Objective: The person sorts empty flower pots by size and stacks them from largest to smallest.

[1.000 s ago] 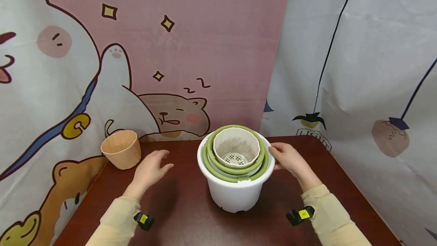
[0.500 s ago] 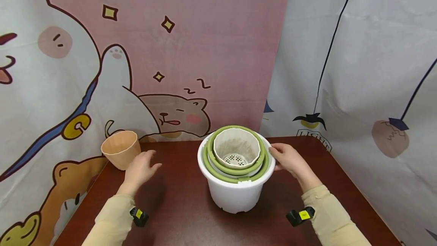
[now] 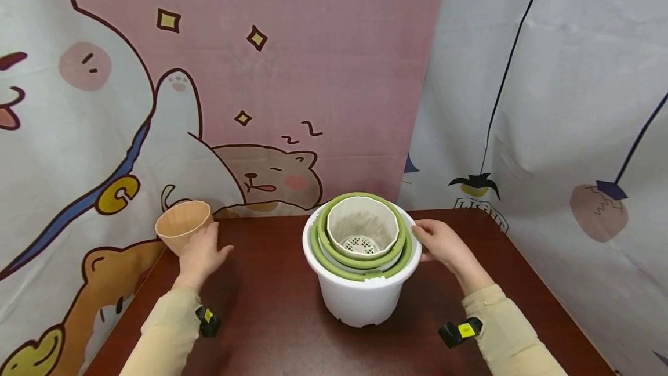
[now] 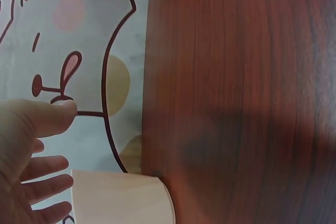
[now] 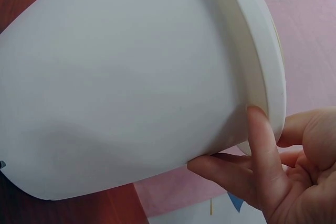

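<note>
A large white plastic flowerpot (image 3: 359, 302) stands upright on the table, with pots with green rims (image 3: 344, 273) nested inside. Innermost sits an off-white pot (image 3: 360, 219) with a perforated bottom. My right hand (image 3: 445, 243) pinches the large pot's rim at its right side; the right wrist view shows fingers (image 5: 264, 145) under the rim, against the outer wall. A peach flowerpot (image 3: 182, 220) stands at the table's back left. Beside it, my left hand (image 3: 200, 253) has its thumb apart from the other fingers (image 4: 50, 190), which reach alongside the pot's rim without curling round it.
The dark red-brown table (image 3: 271, 329) backs onto a cartoon-printed cloth (image 3: 334, 74). A pale cloth (image 3: 548, 132) with printed lamps hangs along the right. Both wrists carry small black cameras (image 3: 209, 321).
My left hand has moved left to the peach flowerpot, now overlapping its right side in the head view. My right hand keeps its hold on the large white pot's rim, and the pots have not moved.
</note>
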A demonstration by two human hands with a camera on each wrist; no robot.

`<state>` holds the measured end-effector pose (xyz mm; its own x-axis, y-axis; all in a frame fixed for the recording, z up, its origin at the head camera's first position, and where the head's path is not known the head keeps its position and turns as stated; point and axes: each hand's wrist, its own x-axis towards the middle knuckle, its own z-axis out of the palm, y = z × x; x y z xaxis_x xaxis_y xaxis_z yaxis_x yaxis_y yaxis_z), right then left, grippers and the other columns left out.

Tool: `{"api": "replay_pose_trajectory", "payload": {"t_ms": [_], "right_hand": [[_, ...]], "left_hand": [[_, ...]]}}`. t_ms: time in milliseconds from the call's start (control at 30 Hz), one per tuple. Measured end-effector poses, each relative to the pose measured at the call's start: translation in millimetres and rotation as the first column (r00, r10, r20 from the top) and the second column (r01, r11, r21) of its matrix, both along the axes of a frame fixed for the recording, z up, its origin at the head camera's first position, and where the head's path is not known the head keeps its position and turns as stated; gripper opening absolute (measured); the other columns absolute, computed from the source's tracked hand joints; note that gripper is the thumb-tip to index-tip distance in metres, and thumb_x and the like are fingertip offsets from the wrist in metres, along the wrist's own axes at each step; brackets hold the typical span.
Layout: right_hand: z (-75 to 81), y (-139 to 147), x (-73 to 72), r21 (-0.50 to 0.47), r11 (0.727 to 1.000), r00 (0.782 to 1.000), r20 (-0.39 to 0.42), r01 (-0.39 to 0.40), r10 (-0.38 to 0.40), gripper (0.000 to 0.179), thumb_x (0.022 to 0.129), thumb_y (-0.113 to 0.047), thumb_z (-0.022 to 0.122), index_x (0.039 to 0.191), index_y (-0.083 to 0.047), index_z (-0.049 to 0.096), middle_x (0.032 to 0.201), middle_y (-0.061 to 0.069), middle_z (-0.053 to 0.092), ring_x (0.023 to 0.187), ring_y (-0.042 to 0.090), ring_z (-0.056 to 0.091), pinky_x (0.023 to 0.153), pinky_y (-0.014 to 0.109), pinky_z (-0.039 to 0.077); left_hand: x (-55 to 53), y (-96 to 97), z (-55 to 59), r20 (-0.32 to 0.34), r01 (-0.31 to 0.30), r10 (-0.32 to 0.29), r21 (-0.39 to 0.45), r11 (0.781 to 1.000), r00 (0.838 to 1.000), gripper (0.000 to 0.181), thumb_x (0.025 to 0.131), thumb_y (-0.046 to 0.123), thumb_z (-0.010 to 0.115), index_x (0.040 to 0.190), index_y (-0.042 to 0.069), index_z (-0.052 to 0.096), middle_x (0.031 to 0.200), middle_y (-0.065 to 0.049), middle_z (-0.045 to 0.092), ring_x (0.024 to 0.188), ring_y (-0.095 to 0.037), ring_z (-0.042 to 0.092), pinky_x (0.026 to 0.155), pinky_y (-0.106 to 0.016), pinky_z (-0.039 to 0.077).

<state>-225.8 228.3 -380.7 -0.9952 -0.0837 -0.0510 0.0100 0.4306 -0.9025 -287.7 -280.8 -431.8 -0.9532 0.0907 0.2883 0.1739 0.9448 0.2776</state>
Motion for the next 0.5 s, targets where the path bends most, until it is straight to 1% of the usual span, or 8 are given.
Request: {"api": "replay_pose_trajectory", "payload": {"t_ms": [67,133,233,300,500], "right_hand": [[-0.2,0,0.0,-0.001,1.000,1.000,-0.001,0.001,-0.001,0.040,0.104,-0.016,0.049,0.133,0.012,0.050,0.103,0.020,0.061,0.077,0.019,0.066,0.065,0.033,0.060],[-0.3,0,0.0,0.001,1.000,1.000,-0.004,0.002,-0.002,0.039,0.104,-0.016,0.049,0.132,0.012,0.051,0.103,0.020,0.061,0.077,0.019,0.065,0.065,0.033,0.060],[-0.5,0,0.0,0.001,1.000,1.000,-0.007,0.001,-0.001,0.039,0.104,-0.015,0.049,0.132,0.012,0.051,0.103,0.020,0.061,0.077,0.019,0.066,0.064,0.033,0.060],[-0.5,0,-0.1,0.001,1.000,1.000,-0.006,-0.002,0.002,0.039,0.104,-0.015,0.049,0.132,0.012,0.051,0.103,0.020,0.061,0.077,0.019,0.066,0.065,0.033,0.060],[0.4,0,-0.4,-0.004,1.000,1.000,-0.002,-0.005,0.005,0.039,0.104,-0.016,0.050,0.131,0.012,0.051,0.101,0.019,0.062,0.076,0.019,0.066,0.064,0.033,0.060]], "left_hand": [[-1.0,-2.9,0.0,-0.016,-0.007,0.006,-0.015,1.000,1.000,0.069,0.084,0.025,0.078,0.132,-0.013,0.046,0.123,-0.035,0.055,0.106,-0.052,0.056,0.085,-0.066,0.046],[-2.3,-6.1,-0.1,-0.025,-0.017,0.016,-0.026,1.000,1.000,0.062,0.082,0.025,0.079,0.124,-0.011,0.050,0.114,-0.033,0.058,0.098,-0.050,0.058,0.079,-0.065,0.048],[-4.5,-10.9,0.0,-0.028,-0.041,0.040,-0.047,0.998,0.999,0.056,0.081,0.027,0.079,0.115,-0.007,0.050,0.104,-0.030,0.058,0.091,-0.049,0.059,0.074,-0.065,0.048],[-6.2,-14.2,0.3,-0.021,-0.057,0.056,-0.058,0.997,0.998,0.054,0.081,0.028,0.079,0.113,-0.006,0.051,0.103,-0.031,0.058,0.091,-0.050,0.058,0.073,-0.066,0.047],[-11.6,-23.2,1.4,-0.011,-0.096,0.095,-0.070,0.993,0.995,0.056,0.081,0.028,0.078,0.114,-0.009,0.052,0.104,-0.032,0.057,0.095,-0.051,0.056,0.077,-0.068,0.045]]}}
